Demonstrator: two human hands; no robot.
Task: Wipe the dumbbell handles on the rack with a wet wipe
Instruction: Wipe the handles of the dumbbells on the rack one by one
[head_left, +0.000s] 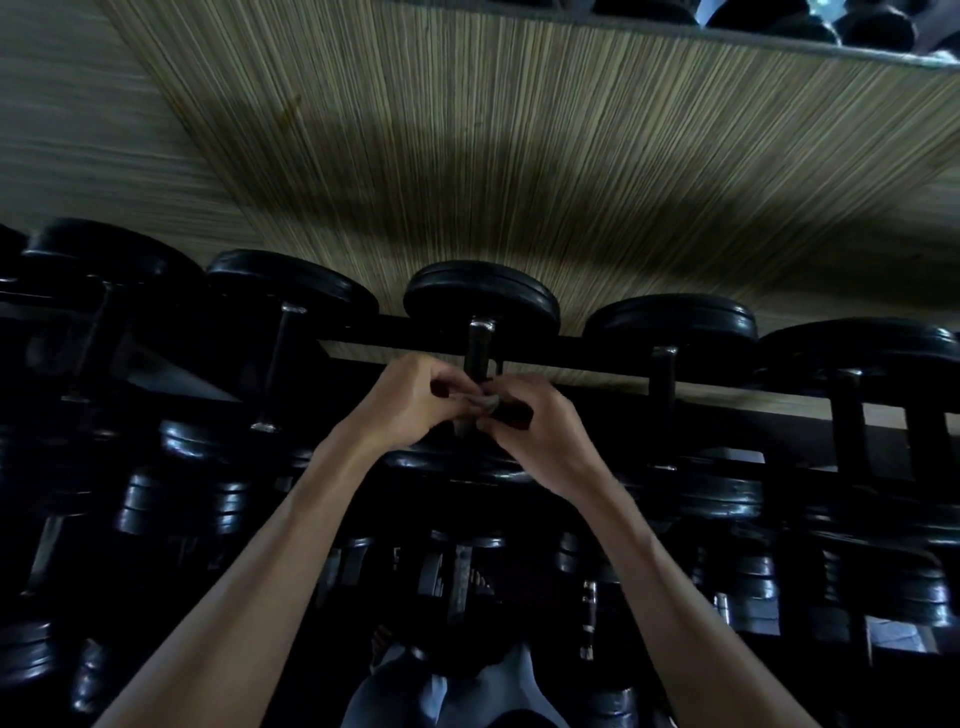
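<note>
1. At the top rail of the rack (571, 347), centre of view, both hands meet over one dumbbell handle (479, 353).
2. Left hand (410, 402): fingers curled in, pinching one end of the wet wipe (480, 401) against the handle.
3. Right hand (535, 431): fingers also curled tight, pinching the other end of the wipe. A dark flat thing shows at its fingertips; can't tell what it is.
4. Wipe is a small greyish wad, bunched between the two hands, touching the lower part of the handle. Whether it goes fully round the bar is hidden by the fingers.
5. Upper part of the handle, up to the chrome collar under the far black weight head (482, 296), is bare and uncovered.
6. Step, judged: mid-wipe on the centre dumbbell, or folding the wipe round the bar to start it.
7. Next move calls for sliding the wipe along the bar toward the far collar with both pinches kept firm.
8. Neighbouring handles to the left (278, 364) and right (662, 395) have no hand on them; they would come after.
</note>
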